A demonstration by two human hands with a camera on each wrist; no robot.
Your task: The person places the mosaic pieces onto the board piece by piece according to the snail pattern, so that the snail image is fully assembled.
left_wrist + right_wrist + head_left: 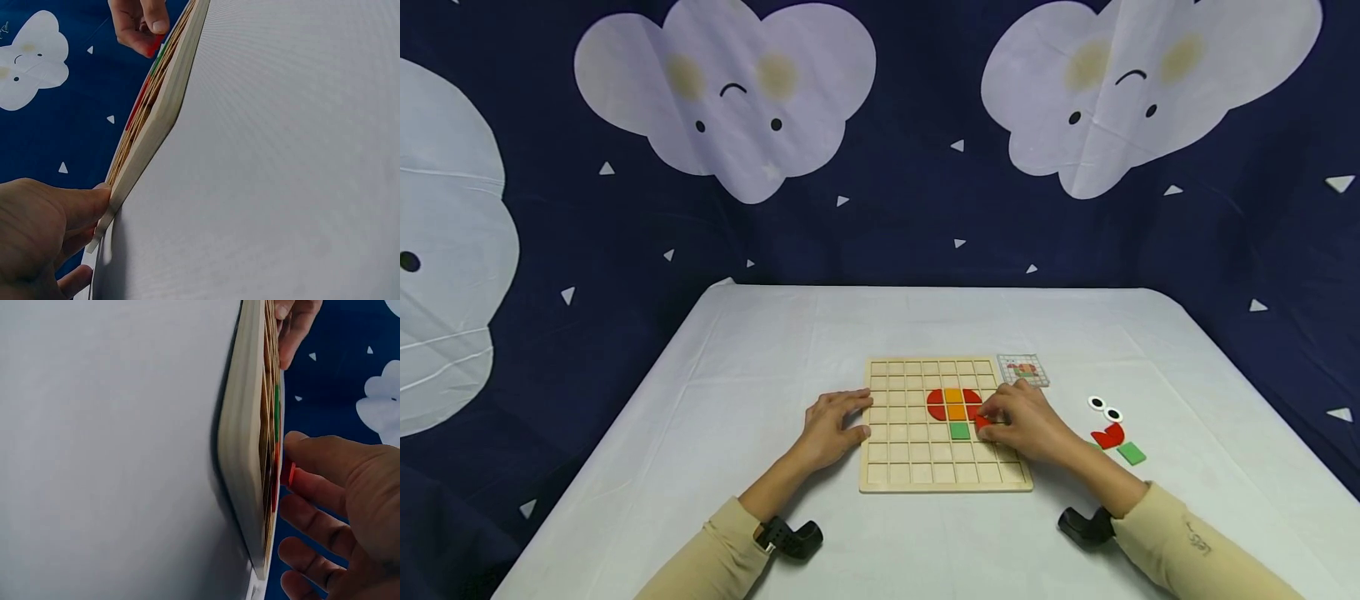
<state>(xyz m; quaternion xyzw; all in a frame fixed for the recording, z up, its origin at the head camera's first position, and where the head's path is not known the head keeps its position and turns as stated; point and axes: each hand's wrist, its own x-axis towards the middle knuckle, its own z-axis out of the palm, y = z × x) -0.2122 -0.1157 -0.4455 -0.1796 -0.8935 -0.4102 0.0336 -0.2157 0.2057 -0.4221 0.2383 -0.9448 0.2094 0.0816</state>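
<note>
A wooden grid board (898, 454) lies on the table, its small cells divided by thin ridges. Set in it are two orange squares (955, 404), with red rounded pieces (936, 405) on both sides and a green square (959, 431) below. My right hand (1026, 421) pinches a red piece (287, 473) between thumb and finger, over the cells right of the green square. Its exact shape is mostly hidden by the fingers. At the board's left edge, my left hand (831, 429) rests its fingertips and thumb against the rim.
A small pattern card (1030, 371) lies at the board's upper right corner. Farther right are two white discs with black dots (1105, 409), loose red pieces (1108, 436) and a green piece (1131, 453). A white cloth covers the table (760, 333).
</note>
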